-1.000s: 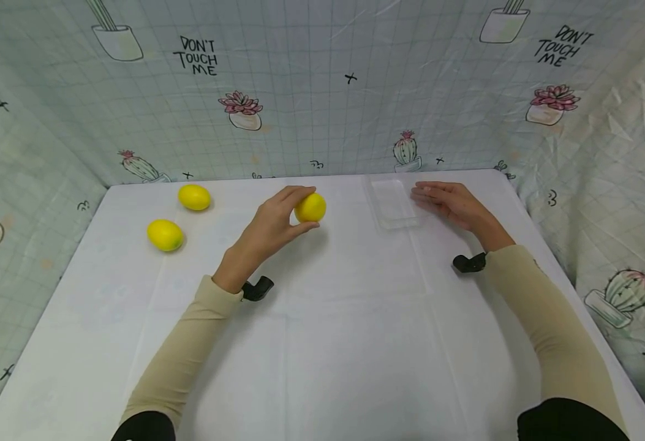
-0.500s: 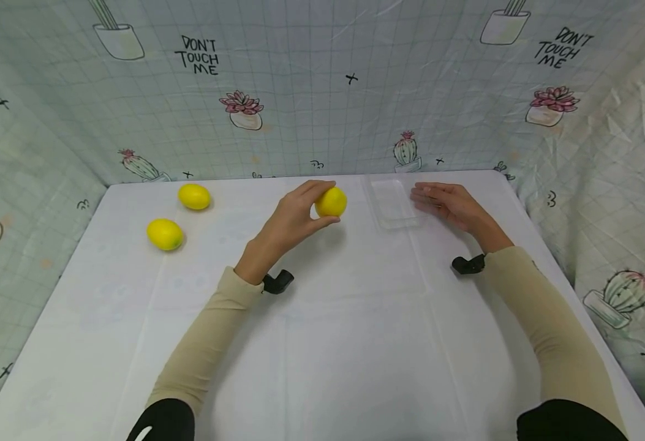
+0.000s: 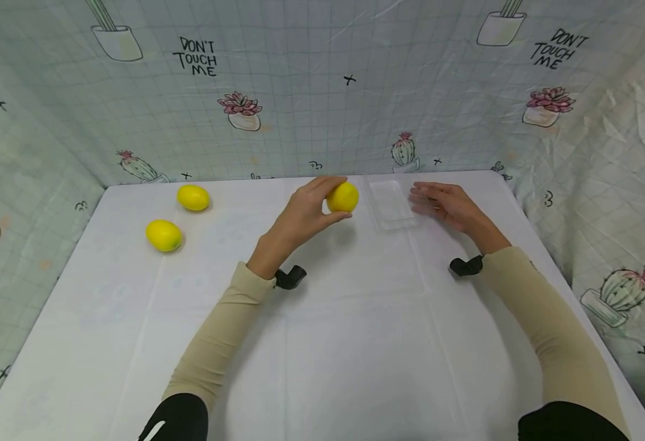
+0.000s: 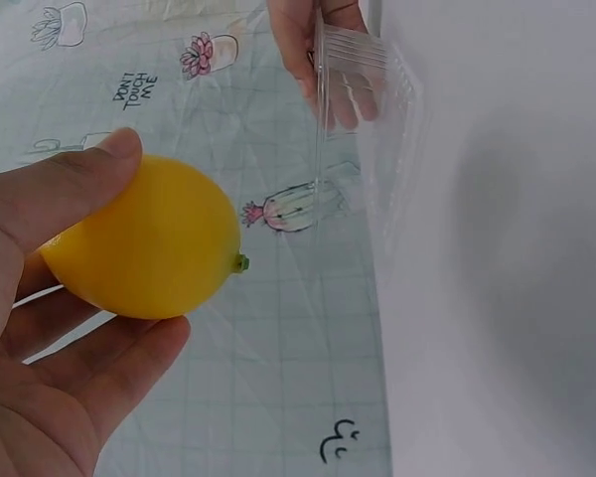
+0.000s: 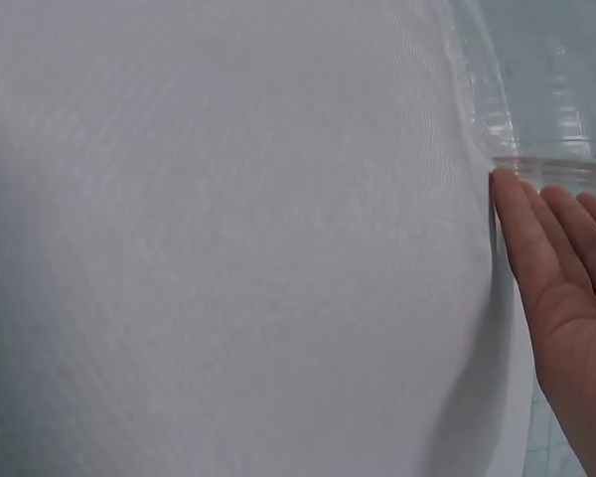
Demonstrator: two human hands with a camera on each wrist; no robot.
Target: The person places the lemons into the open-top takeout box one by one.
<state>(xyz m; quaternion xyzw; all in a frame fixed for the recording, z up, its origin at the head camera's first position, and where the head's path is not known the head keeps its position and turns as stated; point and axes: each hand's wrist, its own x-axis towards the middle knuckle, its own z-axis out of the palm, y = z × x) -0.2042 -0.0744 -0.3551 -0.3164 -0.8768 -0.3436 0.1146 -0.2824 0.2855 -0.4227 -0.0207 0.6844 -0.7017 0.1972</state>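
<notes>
My left hand holds a yellow lemon between thumb and fingertips, raised over the white table. In the left wrist view the lemon shows a small green stem nub at its end. Just right of it stands a clear plastic container, see-through and close to the table's back edge. My right hand has its fingers extended against the container's right side. The right wrist view shows those fingertips at the wall of the container, with the right hand seen from the palm.
Two more lemons lie at the back left of the table, one near the back edge and another closer. A patterned cloth hangs behind and along both sides of the white table.
My left hand has carried the lemon rightward and slightly farther back, toward the container. The right hand stays at the container's side, and the other lemons lie as before.
</notes>
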